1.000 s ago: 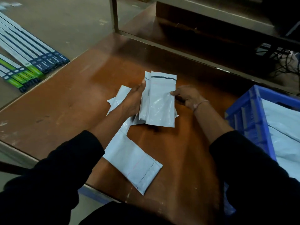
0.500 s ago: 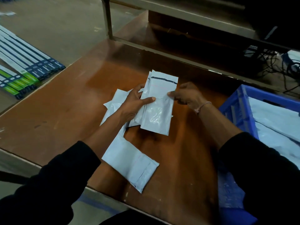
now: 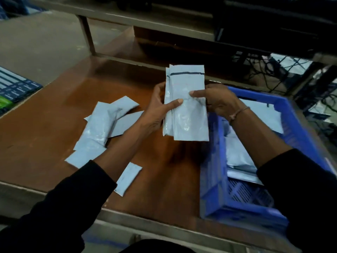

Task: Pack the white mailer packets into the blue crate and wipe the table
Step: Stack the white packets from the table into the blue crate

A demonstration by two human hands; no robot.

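Both hands grip stack of white mailer packets (image 3: 187, 105) upright above counter (image 3: 54, 114): left hand (image 3: 156, 110) thumb across front, right hand (image 3: 217, 101) pinching right edge. Loose packets (image 3: 104, 128) lie left; blue crate (image 3: 299, 125) right holds more.

I'm looking at what reads as a packing or stockroom workspace: a worn brown counter (image 3: 54, 128) with a metal-framed shelf (image 3: 145, 17) behind it, a blue crate (image 3: 215, 179) of white mailer packets (image 3: 238, 154), boxed goods (image 3: 12, 88) laid in rows on the concrete floor (image 3: 45, 46), and tangled cables (image 3: 269, 70) at the back.
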